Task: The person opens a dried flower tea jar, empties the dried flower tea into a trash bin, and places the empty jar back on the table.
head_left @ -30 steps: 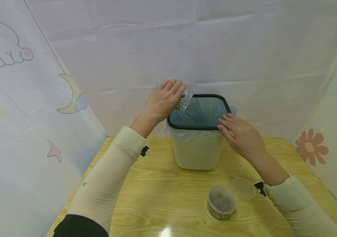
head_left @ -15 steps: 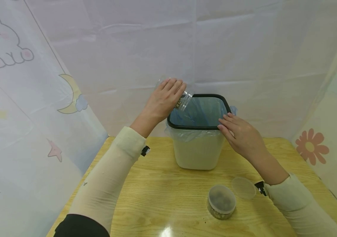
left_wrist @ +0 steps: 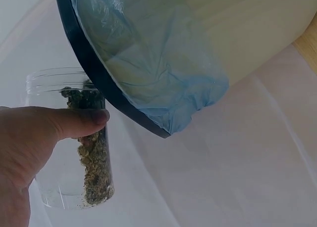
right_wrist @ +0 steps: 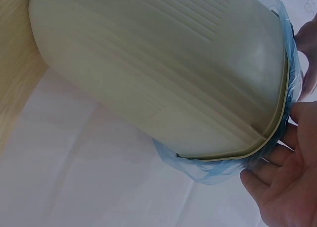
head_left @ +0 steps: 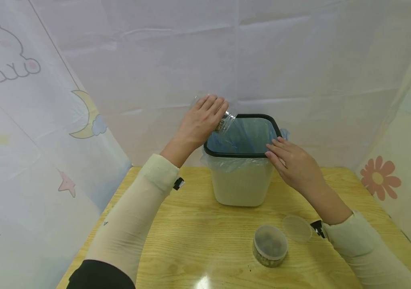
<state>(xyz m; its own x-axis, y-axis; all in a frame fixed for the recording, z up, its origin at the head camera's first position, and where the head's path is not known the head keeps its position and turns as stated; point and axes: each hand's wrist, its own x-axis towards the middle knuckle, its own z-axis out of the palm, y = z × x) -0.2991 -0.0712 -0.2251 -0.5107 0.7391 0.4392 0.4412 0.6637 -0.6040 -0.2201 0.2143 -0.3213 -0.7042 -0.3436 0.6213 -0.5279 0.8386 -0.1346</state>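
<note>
With my left hand (head_left: 202,122) I grip a clear jar (head_left: 229,120), tipped over the left edge of a pale trash can (head_left: 241,182). In the left wrist view, greenish-brown dried bits (left_wrist: 94,172) lie along one side of the jar, and my thumb presses its wall. A blue liner (head_left: 250,136) fills the can under a black rim (head_left: 241,155). My right hand (head_left: 296,166) rests its fingers at the rim's right front corner. The right wrist view shows that hand's fingers (right_wrist: 255,185) against the liner's outer fold.
A lidded round jar (head_left: 270,245) with similar contents stands on the wooden table (head_left: 187,228) at the front. Beside it lies a translucent lid (head_left: 297,228). A few dark crumbs are near the jar. Printed cloth walls (head_left: 162,64) enclose the table's back and sides.
The jar in my left hand has shifted very slightly up and to the right. My right hand stays at the rim.
</note>
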